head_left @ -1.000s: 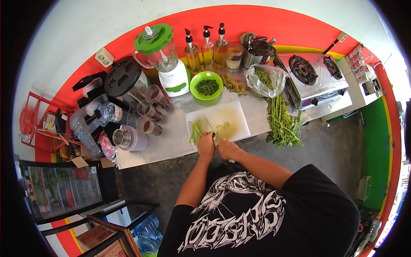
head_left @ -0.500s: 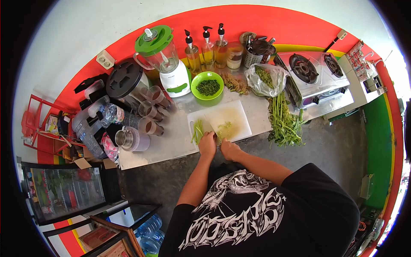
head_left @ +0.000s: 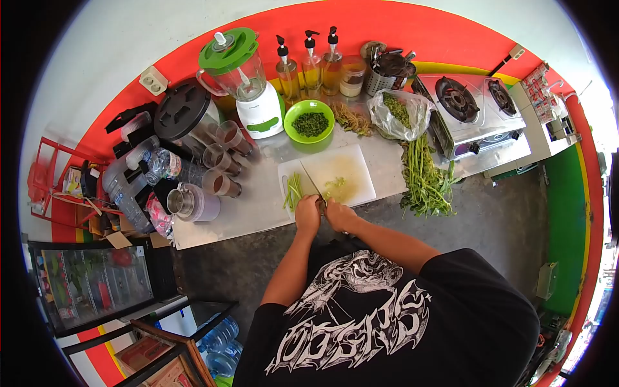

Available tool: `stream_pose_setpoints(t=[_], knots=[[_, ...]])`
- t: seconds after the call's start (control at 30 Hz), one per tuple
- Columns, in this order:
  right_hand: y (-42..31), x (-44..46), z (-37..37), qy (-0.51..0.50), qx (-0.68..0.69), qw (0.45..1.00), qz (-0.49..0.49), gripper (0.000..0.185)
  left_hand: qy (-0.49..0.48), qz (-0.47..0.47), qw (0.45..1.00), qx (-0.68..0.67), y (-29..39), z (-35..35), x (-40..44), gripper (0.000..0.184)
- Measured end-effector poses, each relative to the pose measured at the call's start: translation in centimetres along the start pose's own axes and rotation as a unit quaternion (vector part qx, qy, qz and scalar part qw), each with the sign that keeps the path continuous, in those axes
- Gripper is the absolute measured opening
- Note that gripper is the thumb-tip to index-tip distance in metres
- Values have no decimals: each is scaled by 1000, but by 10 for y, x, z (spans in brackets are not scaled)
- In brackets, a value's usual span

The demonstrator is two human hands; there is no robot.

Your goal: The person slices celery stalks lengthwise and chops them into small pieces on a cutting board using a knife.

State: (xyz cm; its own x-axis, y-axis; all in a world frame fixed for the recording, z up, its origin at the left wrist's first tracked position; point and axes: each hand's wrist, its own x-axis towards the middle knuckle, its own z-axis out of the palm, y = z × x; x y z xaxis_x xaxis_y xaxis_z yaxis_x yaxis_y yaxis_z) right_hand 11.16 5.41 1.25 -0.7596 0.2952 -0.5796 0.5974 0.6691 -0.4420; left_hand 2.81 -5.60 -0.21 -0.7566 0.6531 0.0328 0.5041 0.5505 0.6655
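I judge the chopping to be partway: cut pieces [head_left: 334,185] lie right of the knife [head_left: 310,176] on the cutting board [head_left: 358,162], longer stalks [head_left: 293,191] left of it, my right hand [head_left: 338,215] wrapped around the knife, my left hand [head_left: 308,213] curled, its hold unclear.

A metal bench [head_left: 261,200] carries a white cutting board [head_left: 360,166] near its front edge. Behind stand a blender [head_left: 261,111], a green bowl [head_left: 309,142] and pump bottles [head_left: 312,72]; leftward, dark-filled cups [head_left: 221,184] and a flask [head_left: 205,205]; rightward, a plastic bag [head_left: 416,121], leafy stalks [head_left: 422,177] overhanging the edge, and a gas stove [head_left: 477,132].
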Motion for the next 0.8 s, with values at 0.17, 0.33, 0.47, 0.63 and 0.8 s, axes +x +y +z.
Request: stream_pose_setpoints(t=[0.17, 0.33, 0.47, 0.63, 0.8], knots=[[-7, -11, -12, -6, -14, 1000, -6, 37, 21, 14, 999, -28, -5, 5, 0, 10], [-7, -13, 1, 17, -16, 1000, 16, 34, 27, 12, 999, -30, -3, 3, -1, 10], [-6, 7, -10, 16, -15, 999, -27, 37, 4, 11, 999, -30, 3, -5, -1, 12], [-9, -16, -15, 73, 38, 996, -32, 37, 11, -52, 991, -126, -12, -4, 6, 15], [-3, -25, 5, 31, 14, 999, -35, 37, 8, -143, 959, -247, -14, -39, 17, 13]])
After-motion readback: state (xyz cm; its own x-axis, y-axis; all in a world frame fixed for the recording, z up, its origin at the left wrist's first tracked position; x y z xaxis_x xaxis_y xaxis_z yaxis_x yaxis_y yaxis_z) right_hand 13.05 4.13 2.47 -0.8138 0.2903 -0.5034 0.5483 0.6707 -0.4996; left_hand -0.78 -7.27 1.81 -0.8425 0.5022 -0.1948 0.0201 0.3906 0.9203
